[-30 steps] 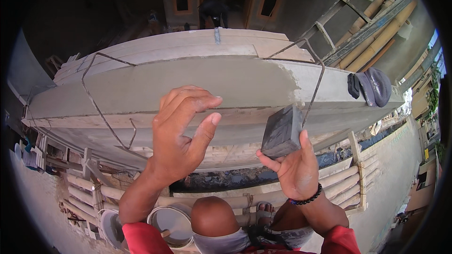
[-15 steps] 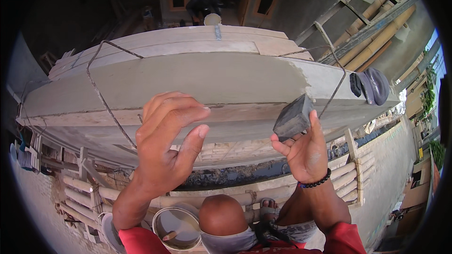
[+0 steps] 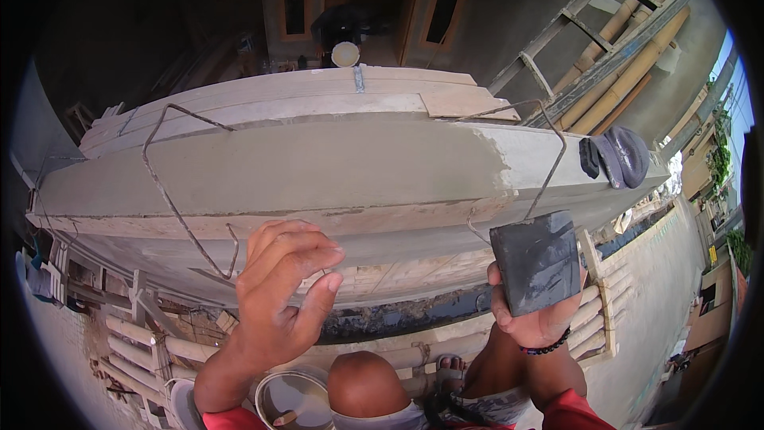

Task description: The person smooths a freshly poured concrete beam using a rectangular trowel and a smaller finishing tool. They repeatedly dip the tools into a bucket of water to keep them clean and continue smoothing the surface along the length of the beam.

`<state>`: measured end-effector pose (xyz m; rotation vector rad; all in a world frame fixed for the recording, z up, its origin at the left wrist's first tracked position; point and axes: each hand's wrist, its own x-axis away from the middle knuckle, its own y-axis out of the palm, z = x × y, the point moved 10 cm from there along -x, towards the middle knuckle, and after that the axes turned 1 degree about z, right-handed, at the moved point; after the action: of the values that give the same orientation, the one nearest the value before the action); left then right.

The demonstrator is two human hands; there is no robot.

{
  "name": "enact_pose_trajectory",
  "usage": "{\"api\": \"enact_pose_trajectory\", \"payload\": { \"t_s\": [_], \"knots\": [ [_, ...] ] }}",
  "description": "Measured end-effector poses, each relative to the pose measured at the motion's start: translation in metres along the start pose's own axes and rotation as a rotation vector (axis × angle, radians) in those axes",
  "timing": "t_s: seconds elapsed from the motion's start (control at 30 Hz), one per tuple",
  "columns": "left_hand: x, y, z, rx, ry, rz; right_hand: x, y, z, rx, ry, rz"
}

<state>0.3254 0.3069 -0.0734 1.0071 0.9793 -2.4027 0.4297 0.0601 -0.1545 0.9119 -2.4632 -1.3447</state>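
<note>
In my right hand [image 3: 549,320] is a dark grey rectangular block [image 3: 536,261]. Its broad flat face, streaked with wet grey smears, is turned up toward me, and my fingers and thumb grip it from beneath and along the side. My left hand [image 3: 288,287] is held over the front of the ledge, fingers curved and thumb apart, holding nothing I can see. Beyond both hands runs a long ledge [image 3: 334,166] coated with smooth grey plaster. Its coat ends in a ragged edge at the right, beside a paler strip.
Bent steel rods [image 3: 162,183] arch over the ledge. A dark cap [image 3: 625,158] lies at its right end. Below are a bucket [image 3: 296,400] of grey mix, bamboo rails [image 3: 446,350] and a ditch. A ladder [image 3: 573,28] leans behind; another person [image 3: 338,25] is at the back.
My right hand has moved down and slightly right, away from the ledge, turning the block's broad face upward. My left hand has lowered a little. The view has tilted upward.
</note>
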Motion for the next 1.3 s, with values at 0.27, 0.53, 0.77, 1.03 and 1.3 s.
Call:
{"api": "enact_pose_trajectory", "payload": {
  "t_s": [0.27,0.53,0.77,1.03,1.3],
  "knots": [
    [-0.035,0.088,0.037,0.051,0.115,-0.191,0.032,-0.062,-0.195,1.017,-0.543,0.404],
    [-0.175,0.197,0.058,-0.019,0.326,-0.259,-0.083,-0.03,-0.183,1.83,-0.317,0.013],
    [-0.182,0.172,0.034,-0.096,0.123,-0.413,-0.142,-0.019,-0.137,2.029,-0.276,-0.307],
    [-0.169,0.15,0.021,-0.071,0.154,-0.324,-0.127,-0.029,-0.13,2.136,-0.286,-0.512],
    [-0.169,0.15,0.021,-0.049,0.135,-0.287,-0.123,-0.012,-0.111,2.082,-0.48,-0.603]
  ]
}}
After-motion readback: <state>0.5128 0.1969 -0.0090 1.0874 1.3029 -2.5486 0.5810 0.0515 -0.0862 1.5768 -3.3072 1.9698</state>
